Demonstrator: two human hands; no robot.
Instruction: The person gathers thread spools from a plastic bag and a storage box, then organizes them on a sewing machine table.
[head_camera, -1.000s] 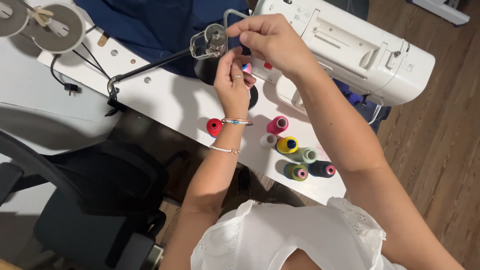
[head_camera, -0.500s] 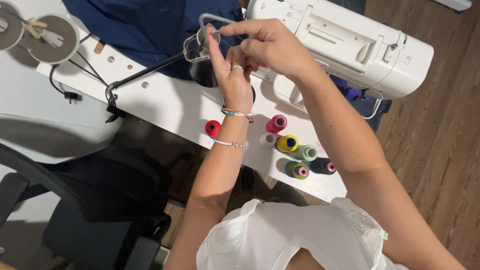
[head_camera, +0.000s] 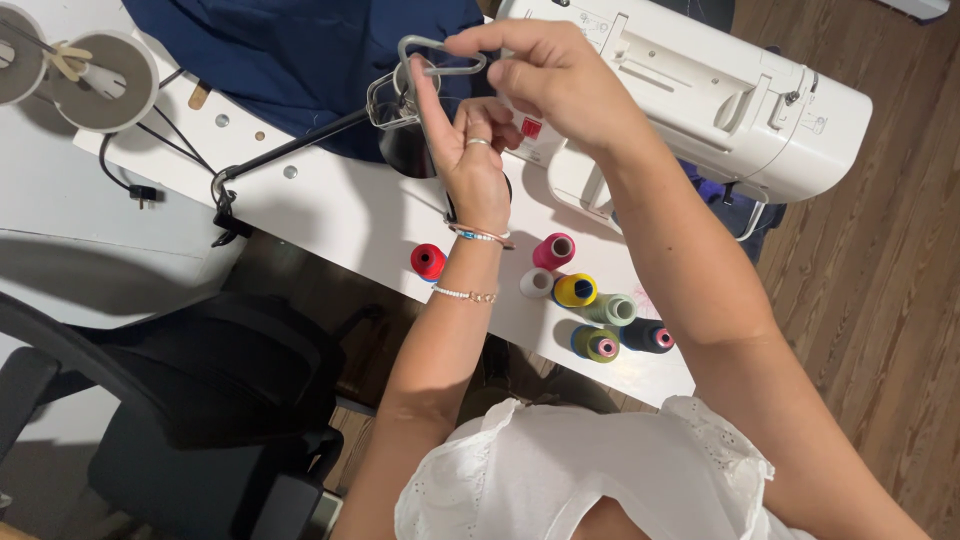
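My right hand (head_camera: 555, 80) pinches the right end of a grey metal wire loop (head_camera: 432, 48) at the top of a black thread-stand rod (head_camera: 290, 150). My left hand (head_camera: 470, 150), with a ring and two bracelets, is raised palm up just below the loop. Its index finger touches the loop's left side and its other fingers are curled. Any thread between the fingers is too thin to see. A clear guide piece (head_camera: 385, 100) hangs beside the loop, over a dark cone (head_camera: 405, 150).
A white sewing machine (head_camera: 700, 90) stands on the white table (head_camera: 340, 210) behind my hands, next to navy fabric (head_camera: 300, 50). Several thread spools lie near the front edge, among them red (head_camera: 428, 261), pink (head_camera: 553, 250) and yellow (head_camera: 575, 290). A black chair (head_camera: 200, 400) is at the lower left.
My left hand has risen from in front of the machine to the wire loop. My right hand has stayed pinched at the loop's top.
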